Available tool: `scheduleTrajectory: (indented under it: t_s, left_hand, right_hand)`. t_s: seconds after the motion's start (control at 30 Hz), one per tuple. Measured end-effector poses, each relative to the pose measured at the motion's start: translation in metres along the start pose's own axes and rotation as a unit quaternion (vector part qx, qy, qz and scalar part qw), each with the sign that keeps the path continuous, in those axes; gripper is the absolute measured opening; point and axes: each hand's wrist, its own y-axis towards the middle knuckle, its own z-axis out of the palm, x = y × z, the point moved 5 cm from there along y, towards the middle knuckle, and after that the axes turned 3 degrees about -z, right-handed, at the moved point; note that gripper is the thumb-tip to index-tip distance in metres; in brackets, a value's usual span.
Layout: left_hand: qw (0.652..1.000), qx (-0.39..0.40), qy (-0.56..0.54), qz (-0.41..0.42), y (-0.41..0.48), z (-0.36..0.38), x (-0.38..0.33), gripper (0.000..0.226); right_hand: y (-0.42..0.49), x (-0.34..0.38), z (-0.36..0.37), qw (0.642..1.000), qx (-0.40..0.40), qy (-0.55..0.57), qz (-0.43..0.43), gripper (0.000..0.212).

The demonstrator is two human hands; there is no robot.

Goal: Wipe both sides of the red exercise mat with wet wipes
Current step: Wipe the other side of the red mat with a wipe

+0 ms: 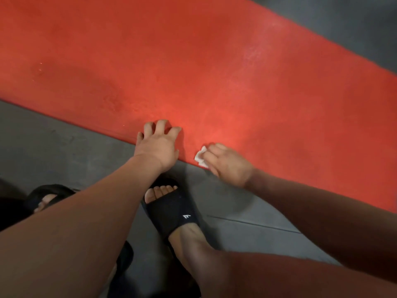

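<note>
The red exercise mat (193, 67) lies flat on the grey floor and runs diagonally across the view. A damp, darker patch shows on its left part. My left hand (158, 145) rests on the mat's near edge with fingers spread. Just to its right, my right hand (227, 163) grips a crumpled white wet wipe (200, 157) and holds it against the mat's near edge.
My feet in black slide sandals (174, 209) stand on the grey floor (64, 147) just in front of the mat's edge, the second sandal (46, 195) partly hidden under my left arm. More grey floor (354, 24) shows beyond the mat at upper right.
</note>
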Motion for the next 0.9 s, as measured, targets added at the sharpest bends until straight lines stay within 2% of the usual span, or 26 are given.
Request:
scheduleTrajectory:
  t_s: [0.07, 0.17, 0.2, 0.23, 0.33, 0.4, 0.47, 0.57, 0.63, 0.7, 0.77, 0.83, 0.87, 0.9]
  left_hand:
    - [1.000, -0.004, -0.004, -0.005, 0.001, 0.000, 0.001, 0.063]
    - [1.000, -0.004, -0.003, 0.001, 0.002, -0.002, 0.005, 0.063]
    - [1.000, -0.005, -0.004, 0.003, 0.003, -0.003, 0.006, 0.063]
    - [1.000, -0.006, -0.007, 0.003, 0.003, -0.005, 0.009, 0.063]
    - [1.000, -0.022, -0.020, -0.006, 0.005, -0.010, 0.020, 0.061]
    - [0.999, -0.037, -0.006, -0.011, 0.005, -0.014, 0.030, 0.061]
    - [0.999, -0.045, 0.011, -0.019, 0.006, -0.017, 0.043, 0.063]
    - [0.998, -0.053, 0.016, -0.033, 0.004, -0.023, 0.059, 0.068]
    - [0.998, -0.054, 0.015, -0.038, 0.003, -0.025, 0.064, 0.069]
    - [0.998, -0.054, 0.008, -0.043, 0.001, -0.025, 0.069, 0.068]
    - [0.997, -0.059, 0.005, -0.041, 0.000, -0.024, 0.075, 0.067]
    - [0.998, -0.060, 0.002, -0.037, 0.000, -0.024, 0.078, 0.065]
    - [0.997, -0.061, -0.003, -0.037, -0.001, -0.024, 0.080, 0.063]
    - [0.997, -0.063, -0.009, -0.040, -0.001, -0.025, 0.082, 0.062]
  right_hand:
    - [0.009, -0.027, -0.013, 0.998, -0.030, -0.038, 0.040, 0.022]
    - [0.013, -0.067, -0.030, 0.961, -0.114, -0.032, 0.251, 0.018]
    - [0.016, -0.062, -0.027, 0.955, -0.123, -0.022, 0.269, 0.018]
    - [0.021, -0.048, -0.019, 0.964, -0.117, -0.014, 0.240, 0.019]
    - [0.030, 0.007, 0.000, 0.998, -0.045, 0.036, 0.030, 0.022]
    - [0.036, 0.004, -0.002, 1.000, -0.019, 0.009, -0.020, 0.021]
    - [0.049, -0.026, -0.012, 0.996, -0.057, -0.032, 0.053, 0.029]
    - [0.056, -0.074, -0.028, 0.954, -0.138, -0.054, 0.262, 0.025]
    - [0.062, -0.063, -0.020, 0.946, -0.142, -0.033, 0.288, 0.024]
    - [0.069, -0.023, -0.003, 0.970, -0.108, 0.002, 0.217, 0.027]
    - [0.067, 0.018, 0.011, 0.993, -0.061, 0.035, 0.091, 0.025]
    - [0.066, 0.039, 0.010, 0.999, -0.017, 0.029, -0.037, 0.024]
    - [0.070, 0.037, 0.006, 0.997, 0.000, 0.011, -0.076, 0.023]
    - [0.078, 0.028, 0.003, 0.997, 0.010, -0.002, -0.080, 0.021]
